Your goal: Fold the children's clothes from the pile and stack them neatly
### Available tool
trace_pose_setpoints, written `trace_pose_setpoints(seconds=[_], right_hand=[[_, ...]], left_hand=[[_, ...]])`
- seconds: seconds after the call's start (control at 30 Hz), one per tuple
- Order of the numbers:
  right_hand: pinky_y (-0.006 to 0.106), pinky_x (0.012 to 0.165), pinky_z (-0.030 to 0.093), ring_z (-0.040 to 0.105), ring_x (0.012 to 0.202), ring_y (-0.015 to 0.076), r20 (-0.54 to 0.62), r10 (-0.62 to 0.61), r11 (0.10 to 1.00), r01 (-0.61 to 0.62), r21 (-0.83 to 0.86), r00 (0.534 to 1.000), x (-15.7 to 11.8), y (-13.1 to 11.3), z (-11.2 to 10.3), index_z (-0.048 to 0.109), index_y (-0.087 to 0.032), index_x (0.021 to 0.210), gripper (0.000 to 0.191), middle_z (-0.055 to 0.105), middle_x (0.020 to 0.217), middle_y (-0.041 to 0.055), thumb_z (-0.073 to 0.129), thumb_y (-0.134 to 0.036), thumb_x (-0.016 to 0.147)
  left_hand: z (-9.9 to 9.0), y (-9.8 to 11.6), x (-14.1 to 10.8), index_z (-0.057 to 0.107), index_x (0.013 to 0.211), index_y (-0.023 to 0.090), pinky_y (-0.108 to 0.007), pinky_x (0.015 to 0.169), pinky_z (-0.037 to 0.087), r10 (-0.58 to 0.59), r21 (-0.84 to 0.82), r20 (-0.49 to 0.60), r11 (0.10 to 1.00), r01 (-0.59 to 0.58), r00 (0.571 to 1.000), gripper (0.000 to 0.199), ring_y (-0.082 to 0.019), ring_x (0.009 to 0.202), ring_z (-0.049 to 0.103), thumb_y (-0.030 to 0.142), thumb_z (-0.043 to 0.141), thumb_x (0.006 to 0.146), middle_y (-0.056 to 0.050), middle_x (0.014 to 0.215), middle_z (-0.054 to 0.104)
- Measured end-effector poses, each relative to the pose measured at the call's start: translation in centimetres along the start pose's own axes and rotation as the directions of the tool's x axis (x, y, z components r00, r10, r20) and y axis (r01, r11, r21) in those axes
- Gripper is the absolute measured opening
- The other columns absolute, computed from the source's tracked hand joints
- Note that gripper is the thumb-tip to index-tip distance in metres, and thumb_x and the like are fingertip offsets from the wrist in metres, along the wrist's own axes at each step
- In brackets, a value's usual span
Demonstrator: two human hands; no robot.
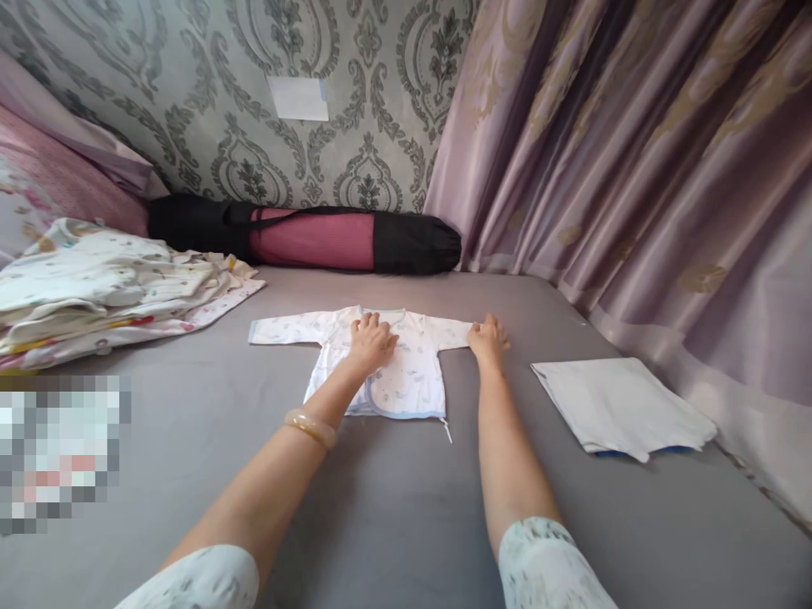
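Note:
A small white baby top with a faint print and light blue trim lies spread on the grey sheet, both sleeves stretched outward. My left hand rests on its upper chest, fingers apart and pressing the cloth. At the end of the right-hand sleeve, my right hand pinches the cuff between its fingers. The other sleeve lies flat with no hand on it. A thin white tie hangs from the lower right corner of the top.
Patterned clothes are heaped at the left. A black and pink roll bag lies along the wall. Folded white cloth sits at the right, beside the curtain. A blurred object is at the lower left.

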State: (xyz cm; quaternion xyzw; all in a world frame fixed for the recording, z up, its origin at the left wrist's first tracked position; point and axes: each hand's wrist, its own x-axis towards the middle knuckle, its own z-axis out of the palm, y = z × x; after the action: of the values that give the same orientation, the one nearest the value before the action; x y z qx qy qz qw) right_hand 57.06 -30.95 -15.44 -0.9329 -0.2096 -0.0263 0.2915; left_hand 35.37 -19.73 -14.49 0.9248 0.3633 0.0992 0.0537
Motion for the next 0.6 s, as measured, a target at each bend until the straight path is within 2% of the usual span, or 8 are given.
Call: trace_pose_setpoints(seconds=[0.1,0.2,0.37,0.47,0.6], right_hand=[[0.051,0.101,0.031,0.044,0.126,0.0338,-0.004,0.073,0.993,-0.073,-0.092,0.997,-0.2,0.7,0.0,0.049,-0.011,0.132,0.043,0.052,0.133,0.0227,0.042,-0.024,0.092],[0.052,0.099,0.031,0.046,0.123,0.0355,0.013,0.049,0.987,-0.047,-0.151,0.999,-0.4,0.8,0.0,0.051,-0.011,0.129,0.040,0.055,0.129,0.0222,0.040,-0.021,0.091],[0.051,0.095,0.034,0.048,0.121,0.0357,-0.012,0.066,0.989,-0.067,-0.131,0.998,-0.3,0.5,-0.1,0.051,-0.012,0.129,0.043,0.057,0.127,0.0226,0.045,-0.021,0.088],[0.050,0.096,0.035,0.052,0.118,0.0352,-0.001,0.126,0.983,-0.125,-0.133,0.992,0.2,0.6,-0.3,0.058,-0.014,0.121,0.039,0.061,0.121,0.0216,0.049,-0.026,0.086],[0.048,0.095,0.039,0.060,0.110,0.0330,0.117,0.173,0.982,-0.161,-0.103,0.978,1.3,1.0,-1.0,0.069,-0.018,0.104,0.030,0.067,0.112,0.0177,0.051,-0.031,0.084]], left_hand=[[0.2,1.2,0.8,0.055,0.121,0.017,-0.047,0.105,0.032,0.086,-0.065,0.002,0.994,-0.086,0.996,0.034,-0.029,0.129,0.041,0.031,0.044,0.093,-0.015,0.134,0.052],[0.9,2.1,2.0,0.048,0.130,0.016,-0.044,0.108,0.031,0.211,-0.150,0.037,0.968,-0.203,0.977,0.040,-0.027,0.133,0.040,0.027,0.044,0.092,-0.015,0.139,0.050],[2.6,2.4,4.4,0.047,0.133,0.014,-0.040,0.109,0.034,0.337,-0.222,0.074,0.923,-0.314,0.938,0.044,-0.025,0.131,0.044,0.030,0.045,0.092,-0.016,0.139,0.050],[3.2,2.4,5.3,0.050,0.128,0.014,-0.039,0.107,0.038,0.376,-0.224,0.081,0.909,-0.351,0.923,0.042,-0.025,0.127,0.048,0.034,0.047,0.092,-0.016,0.135,0.054],[2.9,2.7,5.4,0.049,0.128,0.016,-0.045,0.106,0.037,0.340,-0.204,0.128,0.928,-0.311,0.932,0.045,-0.030,0.128,0.046,0.043,0.048,0.091,-0.015,0.139,0.049]])
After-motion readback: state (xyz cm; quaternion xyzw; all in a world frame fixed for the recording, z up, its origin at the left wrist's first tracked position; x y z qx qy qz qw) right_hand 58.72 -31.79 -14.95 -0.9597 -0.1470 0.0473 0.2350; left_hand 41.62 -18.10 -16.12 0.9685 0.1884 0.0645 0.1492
